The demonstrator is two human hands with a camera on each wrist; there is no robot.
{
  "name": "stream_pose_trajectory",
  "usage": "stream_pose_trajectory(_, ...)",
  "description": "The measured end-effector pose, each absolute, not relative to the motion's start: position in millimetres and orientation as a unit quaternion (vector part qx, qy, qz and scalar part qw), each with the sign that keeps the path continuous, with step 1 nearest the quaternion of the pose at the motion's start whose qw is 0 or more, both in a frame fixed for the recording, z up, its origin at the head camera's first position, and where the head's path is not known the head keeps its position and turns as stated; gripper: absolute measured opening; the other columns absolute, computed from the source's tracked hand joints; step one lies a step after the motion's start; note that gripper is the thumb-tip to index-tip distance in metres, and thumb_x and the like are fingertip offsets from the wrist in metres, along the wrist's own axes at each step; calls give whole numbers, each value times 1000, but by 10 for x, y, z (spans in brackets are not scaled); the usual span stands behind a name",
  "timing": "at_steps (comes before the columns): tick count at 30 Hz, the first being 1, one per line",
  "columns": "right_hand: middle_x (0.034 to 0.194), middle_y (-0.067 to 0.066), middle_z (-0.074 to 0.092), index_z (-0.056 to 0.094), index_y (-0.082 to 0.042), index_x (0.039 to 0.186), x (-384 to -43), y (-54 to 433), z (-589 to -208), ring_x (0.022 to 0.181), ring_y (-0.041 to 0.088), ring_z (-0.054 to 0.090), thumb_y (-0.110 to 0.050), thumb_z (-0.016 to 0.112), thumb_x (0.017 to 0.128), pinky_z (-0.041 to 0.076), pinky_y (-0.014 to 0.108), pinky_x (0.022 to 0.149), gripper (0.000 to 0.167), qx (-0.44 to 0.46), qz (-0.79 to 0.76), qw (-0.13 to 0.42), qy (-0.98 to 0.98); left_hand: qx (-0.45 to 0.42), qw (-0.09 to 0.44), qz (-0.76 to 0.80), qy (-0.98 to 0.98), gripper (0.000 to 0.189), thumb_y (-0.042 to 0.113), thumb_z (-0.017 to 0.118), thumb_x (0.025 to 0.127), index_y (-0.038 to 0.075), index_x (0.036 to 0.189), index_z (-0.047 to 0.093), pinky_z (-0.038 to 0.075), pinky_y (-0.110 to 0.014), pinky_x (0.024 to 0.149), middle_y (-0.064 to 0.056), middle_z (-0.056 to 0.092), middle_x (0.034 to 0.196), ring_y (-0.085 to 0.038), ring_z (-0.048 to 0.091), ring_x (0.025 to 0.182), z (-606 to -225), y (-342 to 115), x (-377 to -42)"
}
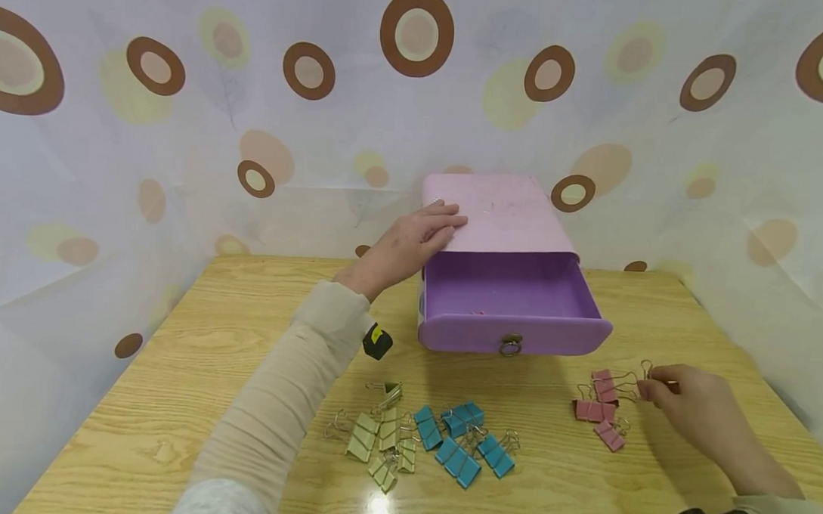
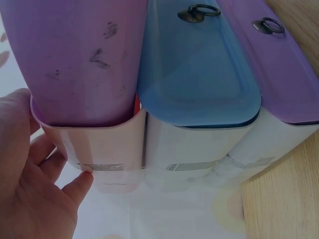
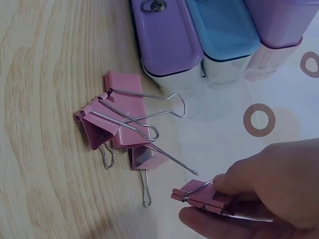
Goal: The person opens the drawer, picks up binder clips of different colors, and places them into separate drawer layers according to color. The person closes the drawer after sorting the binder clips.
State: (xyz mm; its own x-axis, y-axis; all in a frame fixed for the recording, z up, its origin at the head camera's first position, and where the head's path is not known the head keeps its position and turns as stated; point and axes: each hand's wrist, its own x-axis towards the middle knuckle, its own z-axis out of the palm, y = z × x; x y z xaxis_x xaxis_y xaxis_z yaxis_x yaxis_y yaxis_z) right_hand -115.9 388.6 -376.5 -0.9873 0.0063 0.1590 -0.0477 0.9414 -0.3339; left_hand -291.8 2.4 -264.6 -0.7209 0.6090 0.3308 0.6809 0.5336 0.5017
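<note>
My left hand [image 1: 405, 249] rests on the top left edge of a pink drawer cabinet [image 1: 501, 218], its fingers lying over the edge. The cabinet's top purple drawer [image 1: 463, 336] is pulled out, and a small bit of pink shows inside behind its front. In the left wrist view a blue drawer [image 2: 199, 74] and another purple drawer [image 2: 284, 74] are closed. My right hand [image 1: 702, 411] pinches a pink binder clip [image 3: 209, 197] between thumb and fingers, just above the table. Close to its left lie several pink binder clips [image 3: 130, 107].
Several yellow-green binder clips [image 1: 362, 438] and several blue binder clips [image 1: 459, 463] lie on the wooden table [image 1: 245, 342] in front of the cabinet. Behind stands a patterned wall covering [image 1: 361, 127]. A black device [image 1: 377, 341] sits on the left wrist.
</note>
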Motion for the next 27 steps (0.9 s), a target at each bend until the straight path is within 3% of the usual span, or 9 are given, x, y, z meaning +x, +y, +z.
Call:
stream_pose_trajectory(6, 93, 29, 72, 70, 9, 105, -1124, 3908, -3763, 80, 40, 71, -9, 60, 96, 44, 23, 50, 22, -6, 183, 123, -975, -369, 58, -312, -874, 39, 27, 42, 108, 19, 144, 54, 19, -27, 126, 1, 40, 158, -14, 25, 152, -2650, 26, -2915)
stream_pose_trajectory(14, 106, 31, 70, 64, 3, 114, -1088, 3905, -3677, 96, 51, 65, -16, 57, 100, 44, 22, 54, 25, -28, 215, 142, -966, -367, 56, -314, -874, 39, 28, 42, 107, 20, 144, 54, 19, -27, 126, 2, 40, 158, -13, 25, 152, -2649, 33, -2919)
stream_pose_trajectory(15, 107, 30, 70, 63, 2, 115, -1087, 3901, -3670, 94, 43, 69, -17, 59, 99, 44, 20, 54, 25, -27, 216, 150, -964, -367, 56, -315, -873, 39, 28, 42, 107, 20, 144, 54, 19, -27, 126, 2, 40, 158, -13, 25, 152, -2649, 34, -2920)
stream_pose_trajectory(17, 110, 28, 70, 61, 2, 118, -1087, 3896, -3652, 87, 13, 73, -17, 60, 99, 43, 17, 54, 27, -21, 223, 163, -961, -367, 56, -316, -873, 39, 27, 42, 107, 19, 144, 54, 19, -26, 126, 2, 40, 158, -13, 25, 152, -2649, 34, -2923)
stream_pose_trajectory(19, 109, 28, 70, 59, 3, 120, -1090, 3892, -3629, 80, -15, 61, -13, 61, 98, 42, 11, 56, 28, -10, 231, 181, -956, -368, 55, -317, -873, 39, 27, 42, 107, 19, 144, 54, 19, -26, 126, 1, 40, 158, -13, 25, 152, -2650, 33, -2923)
stream_pose_trajectory(21, 107, 28, 71, 60, 2, 120, -1092, 3887, -3601, 81, -32, 41, -13, 63, 97, 41, 8, 56, 28, -5, 236, 197, -952, -368, 55, -318, -872, 39, 27, 42, 107, 19, 143, 54, 19, -26, 126, 1, 40, 158, -14, 25, 152, -2652, 32, -2922)
stream_pose_trajectory(23, 105, 27, 72, 63, 1, 118, -1093, 3878, -3567, 83, -34, 35, -14, 65, 96, 39, 6, 57, 27, -4, 238, 208, -949, -368, 53, -319, -872, 39, 27, 42, 107, 19, 144, 54, 19, -26, 126, 1, 40, 158, -14, 25, 152, -2653, 29, -2920)
stream_pose_trajectory(25, 106, 24, 73, 67, -2, 116, -1088, 3861, -3525, 82, -23, 52, -18, 66, 96, 39, 7, 58, 26, -10, 237, 211, -948, -368, 52, -320, -871, 39, 27, 42, 107, 19, 144, 54, 19, -26, 126, 1, 40, 158, -13, 24, 152, -2654, 28, -2919)
stream_pose_trajectory(27, 108, 21, 74, 70, -6, 114, -1087, 3846, -3476, 85, -19, 54, -24, 67, 96, 39, 7, 58, 26, -18, 234, 212, -949, -369, 51, -321, -871, 39, 27, 42, 108, 19, 144, 54, 19, -26, 126, 1, 40, 158, -13, 24, 152, -2655, 27, -2919)
